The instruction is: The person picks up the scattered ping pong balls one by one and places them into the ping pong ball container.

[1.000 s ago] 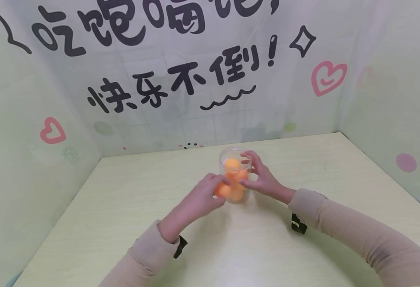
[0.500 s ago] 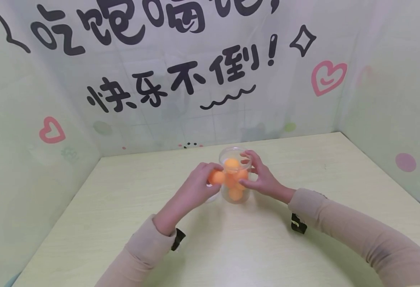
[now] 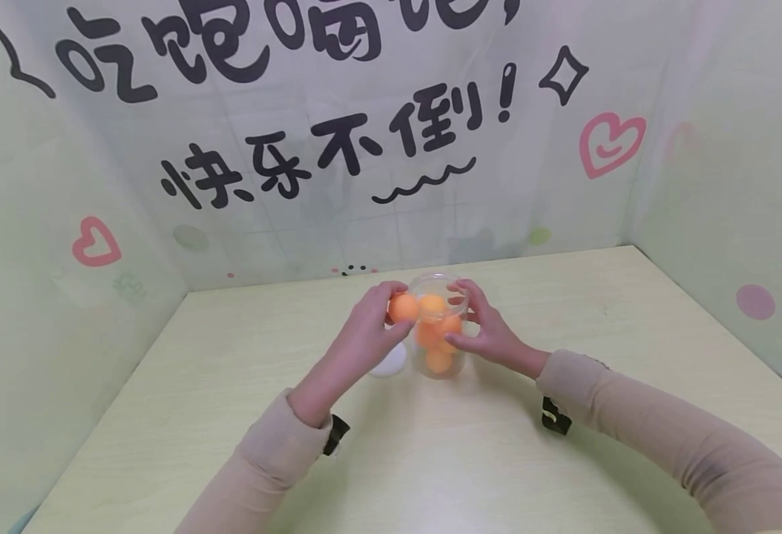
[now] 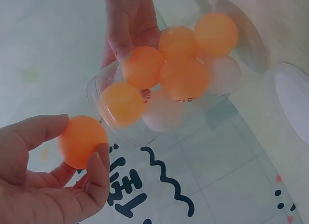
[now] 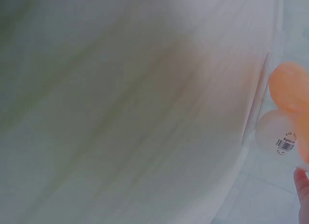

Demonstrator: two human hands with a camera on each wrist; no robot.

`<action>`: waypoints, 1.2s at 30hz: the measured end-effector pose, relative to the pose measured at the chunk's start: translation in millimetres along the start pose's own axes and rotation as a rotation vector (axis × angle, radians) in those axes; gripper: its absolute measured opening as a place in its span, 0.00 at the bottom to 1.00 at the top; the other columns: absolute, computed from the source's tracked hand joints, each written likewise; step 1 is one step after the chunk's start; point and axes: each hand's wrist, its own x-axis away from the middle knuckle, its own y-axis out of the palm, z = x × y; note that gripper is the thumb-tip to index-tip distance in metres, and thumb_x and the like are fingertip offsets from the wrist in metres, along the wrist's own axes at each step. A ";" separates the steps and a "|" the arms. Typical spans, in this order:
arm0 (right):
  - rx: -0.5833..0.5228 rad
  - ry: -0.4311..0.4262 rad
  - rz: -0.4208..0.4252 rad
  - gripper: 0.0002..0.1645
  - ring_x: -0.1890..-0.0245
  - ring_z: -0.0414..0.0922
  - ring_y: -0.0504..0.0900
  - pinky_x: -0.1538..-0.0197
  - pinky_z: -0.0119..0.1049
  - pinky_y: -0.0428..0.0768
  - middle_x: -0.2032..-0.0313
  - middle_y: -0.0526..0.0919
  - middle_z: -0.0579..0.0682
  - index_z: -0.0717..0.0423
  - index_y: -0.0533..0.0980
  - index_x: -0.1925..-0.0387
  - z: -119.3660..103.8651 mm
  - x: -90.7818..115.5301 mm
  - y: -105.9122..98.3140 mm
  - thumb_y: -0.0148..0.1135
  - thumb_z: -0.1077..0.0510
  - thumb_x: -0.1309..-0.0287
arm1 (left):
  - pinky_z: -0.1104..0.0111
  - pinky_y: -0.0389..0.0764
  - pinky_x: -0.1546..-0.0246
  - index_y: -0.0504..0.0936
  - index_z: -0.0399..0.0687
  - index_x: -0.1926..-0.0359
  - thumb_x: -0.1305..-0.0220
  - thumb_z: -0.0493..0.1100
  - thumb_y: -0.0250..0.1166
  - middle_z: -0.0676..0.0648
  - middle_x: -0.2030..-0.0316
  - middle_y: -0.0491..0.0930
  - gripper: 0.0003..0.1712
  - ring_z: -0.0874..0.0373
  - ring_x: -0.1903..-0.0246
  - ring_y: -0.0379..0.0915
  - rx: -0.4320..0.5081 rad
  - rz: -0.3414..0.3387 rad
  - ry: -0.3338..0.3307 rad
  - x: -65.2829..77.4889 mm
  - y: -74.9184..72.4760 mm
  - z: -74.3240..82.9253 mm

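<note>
A clear jar (image 3: 439, 285) stands on the table with several orange and white ping-pong balls (image 4: 183, 79) inside. My right hand (image 3: 491, 330) grips the jar's right side, thumb in front and fingers behind. Just left of the jar's rim, my left hand (image 3: 371, 319) pinches an orange ping-pong ball (image 4: 82, 142) between thumb and fingertips. In the left wrist view this ball is outside the jar, near its mouth. Sleeve cloth fills most of the right wrist view; a printed white ball (image 5: 277, 132) and a fingertip show at its right edge.
A white round lid (image 3: 388, 362) lies on the pale table (image 3: 498, 460) just left of the jar, partly behind the left hand. Behind the table hangs a printed cloth backdrop (image 3: 337, 237), with side panels at left and right.
My left hand has risen with the orange ball from beside the jar's lower part to rim height, uncovering more of the white lid. The right hand and jar have stayed put.
</note>
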 end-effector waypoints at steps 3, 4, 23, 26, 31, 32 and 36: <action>0.004 -0.004 0.003 0.43 0.42 0.65 0.64 0.46 0.57 0.69 0.39 0.59 0.64 0.68 0.49 0.38 0.4 -0.4 0.1 0.62 0.70 0.52 | 0.64 0.76 0.59 0.68 0.36 0.45 0.43 0.34 0.62 0.43 0.54 0.71 0.24 0.53 0.62 0.67 0.016 0.049 0.023 -2.9 1.5 1.7; 0.005 -0.003 0.004 0.43 0.42 0.64 0.64 0.46 0.57 0.69 0.39 0.59 0.64 0.68 0.50 0.38 0.5 -0.6 0.2 0.62 0.70 0.52 | 0.65 0.76 0.59 0.69 0.37 0.45 0.43 0.34 0.62 0.43 0.54 0.71 0.24 0.53 0.61 0.68 0.011 0.063 0.035 -3.6 2.0 2.4; -0.003 -0.015 0.001 0.43 0.42 0.64 0.64 0.46 0.58 0.69 0.40 0.60 0.66 0.68 0.49 0.38 2.0 -0.6 -0.5 0.62 0.71 0.52 | 0.65 0.77 0.55 0.71 0.41 0.42 0.42 0.35 0.61 0.41 0.50 0.70 0.25 0.51 0.57 0.71 -0.030 0.068 0.097 -27.7 14.4 14.9; -0.002 -0.021 0.002 0.43 0.43 0.63 0.66 0.46 0.57 0.69 0.41 0.62 0.66 0.67 0.49 0.38 2.3 -0.6 -0.4 0.62 0.72 0.52 | 0.65 0.77 0.55 0.71 0.43 0.42 0.42 0.35 0.61 0.42 0.49 0.70 0.25 0.51 0.56 0.71 -0.030 0.055 0.071 -28.2 14.7 16.0; -0.005 -0.038 0.005 0.43 0.44 0.63 0.66 0.46 0.57 0.70 0.42 0.64 0.68 0.69 0.49 0.39 3.5 -0.8 -0.4 0.62 0.73 0.53 | 0.64 0.77 0.55 0.70 0.43 0.41 0.41 0.36 0.60 0.42 0.49 0.70 0.25 0.51 0.55 0.70 -0.048 0.051 0.077 -28.3 15.5 15.0; -0.006 -0.038 0.006 0.43 0.44 0.63 0.66 0.46 0.57 0.70 0.42 0.64 0.68 0.69 0.49 0.39 3.7 -0.7 -0.4 0.62 0.73 0.53 | 0.64 0.77 0.54 0.70 0.43 0.41 0.41 0.36 0.61 0.41 0.49 0.70 0.26 0.51 0.55 0.70 -0.055 0.051 0.081 -28.2 15.6 14.7; -0.001 -0.045 0.011 0.44 0.44 0.64 0.66 0.46 0.57 0.70 0.43 0.65 0.70 0.69 0.49 0.38 5.1 -0.5 0.0 0.62 0.73 0.53 | 0.62 0.75 0.52 0.70 0.45 0.40 0.42 0.36 0.61 0.41 0.48 0.71 0.26 0.50 0.52 0.69 -0.083 0.055 0.086 -27.9 16.2 14.0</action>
